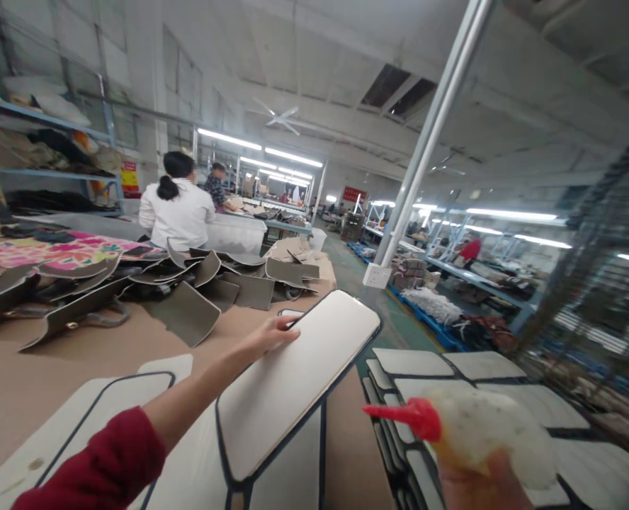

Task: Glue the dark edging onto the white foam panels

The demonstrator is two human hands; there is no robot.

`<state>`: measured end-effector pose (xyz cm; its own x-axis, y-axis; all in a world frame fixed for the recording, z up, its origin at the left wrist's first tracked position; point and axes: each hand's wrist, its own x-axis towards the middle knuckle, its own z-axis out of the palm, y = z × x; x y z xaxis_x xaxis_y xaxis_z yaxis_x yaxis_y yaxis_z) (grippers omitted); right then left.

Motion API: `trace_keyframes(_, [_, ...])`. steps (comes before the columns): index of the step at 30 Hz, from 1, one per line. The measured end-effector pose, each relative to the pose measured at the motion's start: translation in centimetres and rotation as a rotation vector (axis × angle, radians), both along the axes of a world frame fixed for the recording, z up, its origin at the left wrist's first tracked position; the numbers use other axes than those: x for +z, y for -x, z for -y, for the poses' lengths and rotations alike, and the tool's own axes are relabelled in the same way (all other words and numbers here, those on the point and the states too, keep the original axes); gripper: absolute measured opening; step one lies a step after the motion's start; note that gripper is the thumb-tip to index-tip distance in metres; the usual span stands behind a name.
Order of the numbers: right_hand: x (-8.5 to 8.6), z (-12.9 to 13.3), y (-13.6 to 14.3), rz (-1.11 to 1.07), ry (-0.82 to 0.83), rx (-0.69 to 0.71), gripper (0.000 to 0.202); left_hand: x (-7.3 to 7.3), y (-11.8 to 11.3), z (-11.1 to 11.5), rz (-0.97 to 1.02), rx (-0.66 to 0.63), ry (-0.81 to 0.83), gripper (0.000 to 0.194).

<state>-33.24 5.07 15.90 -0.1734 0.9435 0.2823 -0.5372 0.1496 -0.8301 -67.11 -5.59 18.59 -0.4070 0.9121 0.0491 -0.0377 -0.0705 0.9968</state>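
Hands [275,336] apart, bottle [498,428] clear of panel [298,382] edge

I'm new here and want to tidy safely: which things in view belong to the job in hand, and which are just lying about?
Likely part of the job:
pale dark-edged panel, in the left hand
red-tipped bottle, in the right hand
similar panels stacked at right

Seemingly just lying about:
heaped olive-grey pieces
floral sheet beyond them

- I see a pale ceiling [325,42], a white fan [283,119] and long strip lights [229,139].
- My feed shows a green floor [394,319].
- Blue-framed shelves [43,172] stand left, a pale post [435,127] right.
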Motion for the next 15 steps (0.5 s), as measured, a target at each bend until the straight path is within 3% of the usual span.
trace_keyframes(3, [5.4, -0.5, 0.3, -0.149, 0.067, -0.066, 0.060, -0.6, 1.0, 1.3, -0.106, -0.047, -0.007, 0.061])
trace_keyframes(6, [9.1, -0.9, 0.4, -0.186, -0.011, -0.101, 0.066, -0.8, 1.5, 2.5, -0.155, -0.076, 0.006, 0.059])
trace_keyframes(10, [11.7, -2.4, 0.3, -0.137, -0.149, -0.049, 0.063, -0.5, 1.7, 3.9, -0.186, -0.088, 0.046, 0.061])
trace_keyframes(15, [12.7, -3.9, 0.3, -0.023, -0.217, -0.005, 0.064, 0.9, 1.9, 5.2, -0.260, -0.220, 0.073, 0.063])
